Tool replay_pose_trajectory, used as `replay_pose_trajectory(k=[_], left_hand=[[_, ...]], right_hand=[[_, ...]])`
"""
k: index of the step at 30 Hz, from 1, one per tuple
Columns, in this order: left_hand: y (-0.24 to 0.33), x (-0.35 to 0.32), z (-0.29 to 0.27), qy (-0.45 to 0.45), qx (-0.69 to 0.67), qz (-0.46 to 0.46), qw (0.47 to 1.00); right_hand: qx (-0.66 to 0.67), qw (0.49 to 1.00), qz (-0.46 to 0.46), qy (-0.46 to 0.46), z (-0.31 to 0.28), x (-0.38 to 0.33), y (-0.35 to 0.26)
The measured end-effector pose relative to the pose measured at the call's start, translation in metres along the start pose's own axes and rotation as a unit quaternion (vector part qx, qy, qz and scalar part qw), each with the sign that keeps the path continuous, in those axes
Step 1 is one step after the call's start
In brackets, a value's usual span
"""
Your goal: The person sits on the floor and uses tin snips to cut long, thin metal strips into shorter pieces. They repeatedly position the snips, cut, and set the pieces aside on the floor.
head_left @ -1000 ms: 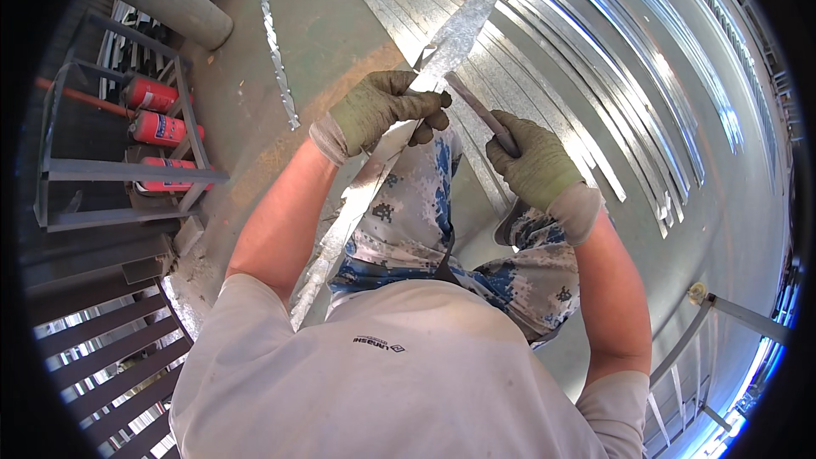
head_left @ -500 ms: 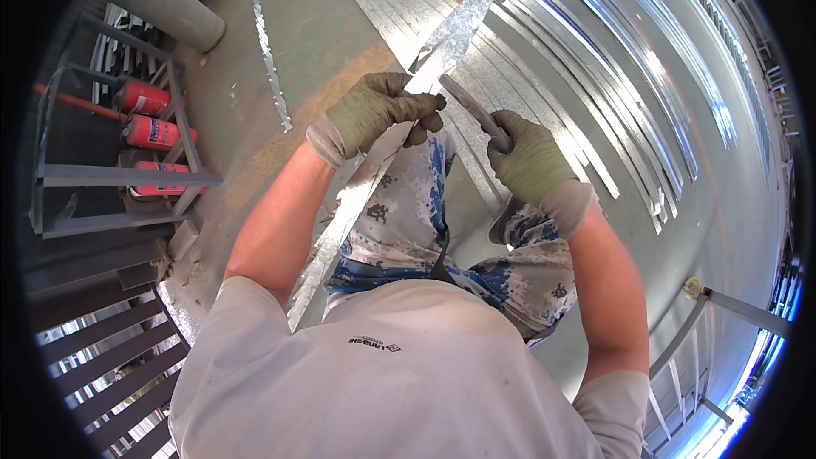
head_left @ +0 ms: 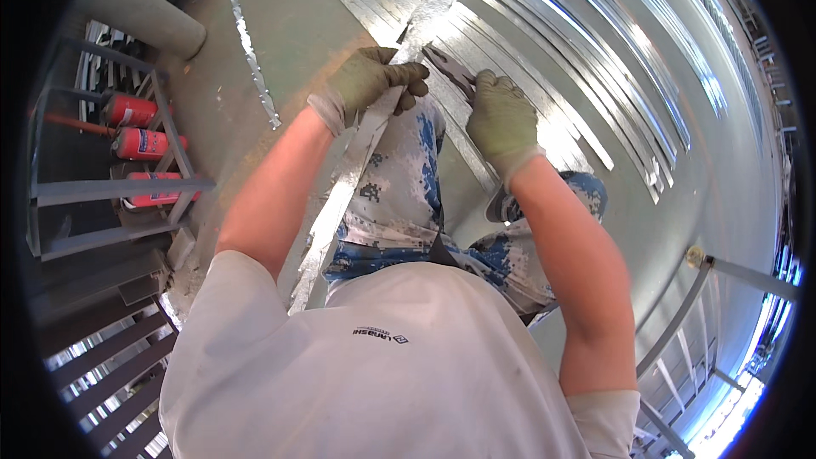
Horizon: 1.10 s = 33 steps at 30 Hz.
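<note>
Long galvanized metal strip point(head_left: 357, 161) runs slantwise across the person's lap. The gloved left hand point(head_left: 367, 83) is clamped around it; the gloved right hand point(head_left: 501, 119) is closed on tin snips point(head_left: 449, 68) beside its upper part. The cut looks partway along, with much strip left. Since half a second ago, both hands have drawn closer together, snips nearer the strip.

I see the long galvanized metal strip point(head_left: 357, 170) running from my left gloved hand point(head_left: 367, 85) down past my knee; red cylinders point(head_left: 140, 144) lie in the grey steel rack point(head_left: 119, 191) far left, stacked metal sheets point(head_left: 595, 59) ahead-right.
</note>
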<state>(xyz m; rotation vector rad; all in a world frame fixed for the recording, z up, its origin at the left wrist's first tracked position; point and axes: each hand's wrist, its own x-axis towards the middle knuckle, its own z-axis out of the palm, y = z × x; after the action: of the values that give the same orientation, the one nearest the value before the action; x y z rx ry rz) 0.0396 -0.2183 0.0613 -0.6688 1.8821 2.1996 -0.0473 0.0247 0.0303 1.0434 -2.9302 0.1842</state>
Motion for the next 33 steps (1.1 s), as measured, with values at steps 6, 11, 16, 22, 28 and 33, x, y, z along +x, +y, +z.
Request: replay_pose_trajectory(k=[6,11,16,22,28,33], left_hand=[[-0.004,0.011,0.008,0.023,0.018,-0.033,0.999],[-0.007,0.021,0.006,0.038,0.008,-0.048,0.998],[-0.006,0.011,0.000,-0.008,-0.009,-0.023,1.000],[-0.016,0.011,-0.014,-0.054,-0.062,0.003,0.997],[-0.024,0.015,-0.017,-0.008,-0.135,0.032,0.990],[-0.023,0.014,-0.018,-0.023,-0.128,0.025,0.991]], right_hand=[[-0.012,1.000,0.015,0.022,0.021,0.003,0.001],[-0.004,1.000,0.029,0.010,0.032,0.012,0.003],[0.003,0.999,0.031,-0.012,0.007,0.006,-0.003],[0.006,0.998,0.018,-0.068,-0.027,0.000,-0.002],[0.186,0.962,0.057,-0.191,-0.046,-0.014,0.009],[0.199,0.944,0.045,-0.258,-0.061,-0.008,0.001]])
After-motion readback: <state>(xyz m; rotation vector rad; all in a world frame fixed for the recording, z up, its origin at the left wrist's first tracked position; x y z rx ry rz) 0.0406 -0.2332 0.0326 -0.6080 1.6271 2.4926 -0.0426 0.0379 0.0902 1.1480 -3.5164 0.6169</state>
